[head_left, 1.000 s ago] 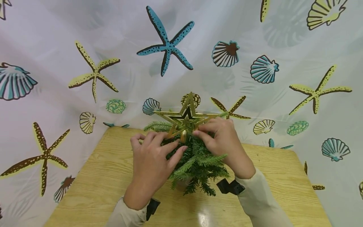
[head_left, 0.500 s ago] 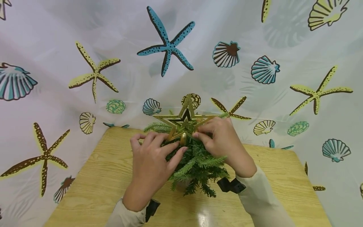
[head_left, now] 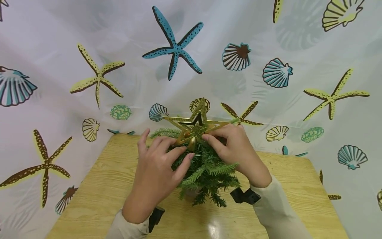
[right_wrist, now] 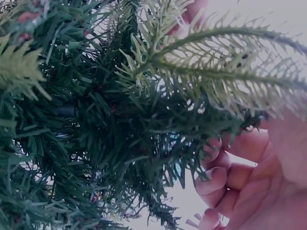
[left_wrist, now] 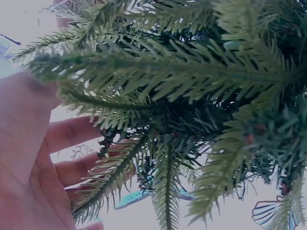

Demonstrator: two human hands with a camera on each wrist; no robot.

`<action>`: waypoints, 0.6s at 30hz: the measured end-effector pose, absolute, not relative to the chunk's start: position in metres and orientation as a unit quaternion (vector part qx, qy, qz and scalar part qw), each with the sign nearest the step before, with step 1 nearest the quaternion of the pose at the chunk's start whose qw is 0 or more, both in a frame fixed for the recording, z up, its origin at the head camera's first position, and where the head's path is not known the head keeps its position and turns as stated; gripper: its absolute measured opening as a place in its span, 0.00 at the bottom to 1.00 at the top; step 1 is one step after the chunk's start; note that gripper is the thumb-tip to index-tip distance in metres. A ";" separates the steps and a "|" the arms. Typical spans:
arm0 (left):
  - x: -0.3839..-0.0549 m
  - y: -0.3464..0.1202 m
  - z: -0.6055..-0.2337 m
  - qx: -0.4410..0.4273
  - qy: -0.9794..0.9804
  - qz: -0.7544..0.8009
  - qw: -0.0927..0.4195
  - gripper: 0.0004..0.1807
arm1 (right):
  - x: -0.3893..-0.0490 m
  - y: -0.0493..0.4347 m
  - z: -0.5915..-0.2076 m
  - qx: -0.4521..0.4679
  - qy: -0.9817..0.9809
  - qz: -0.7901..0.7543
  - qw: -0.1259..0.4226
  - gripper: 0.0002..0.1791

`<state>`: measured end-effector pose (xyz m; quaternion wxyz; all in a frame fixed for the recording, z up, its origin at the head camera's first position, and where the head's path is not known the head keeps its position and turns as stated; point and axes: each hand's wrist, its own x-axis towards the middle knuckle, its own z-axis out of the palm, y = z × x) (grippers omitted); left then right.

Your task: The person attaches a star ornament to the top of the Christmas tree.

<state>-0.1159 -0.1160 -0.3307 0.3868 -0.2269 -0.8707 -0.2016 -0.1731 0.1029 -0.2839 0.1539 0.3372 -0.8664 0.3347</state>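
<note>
A gold star tree topper (head_left: 203,111) with an open-frame outline and a rounded gold base (head_left: 192,143) sits at the top of a small artificial Christmas tree (head_left: 206,172). My right hand (head_left: 238,151) pinches the star's lower right part between thumb and index finger; the index fingertip is partly hidden. At the star's lower left, my left hand (head_left: 159,162) has its fingers loosely spread, little finger raised and thumb apart from the index finger. In the left wrist view, green branches (left_wrist: 158,67) cover part of the left fingers. The right wrist view shows curled right fingers (right_wrist: 216,184) behind needles.
The tree stands on a light wooden table (head_left: 110,186). Behind and around it hangs a white cloth (head_left: 131,30) printed with starfish and shells. Black wrist devices (head_left: 245,196) sit at both sleeves.
The star has tilted a little, its top point leaning further right. My left hand has shifted slightly left, lifting its little finger. My right hand stays at the star's lower right.
</note>
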 end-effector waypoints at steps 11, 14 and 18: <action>-0.108 -0.123 -0.325 -0.233 -0.863 -0.220 0.390 0.15 | -0.169 0.113 -0.289 0.296 -0.845 0.414 0.166 0.08; -0.105 -0.126 -0.326 -0.240 -0.857 -0.233 0.391 0.16 | -0.167 0.116 -0.292 0.289 -0.841 0.424 0.173 0.08; -0.103 -0.129 -0.330 -0.252 -0.844 -0.249 0.402 0.20 | -0.165 0.120 -0.297 0.288 -0.833 0.437 0.181 0.09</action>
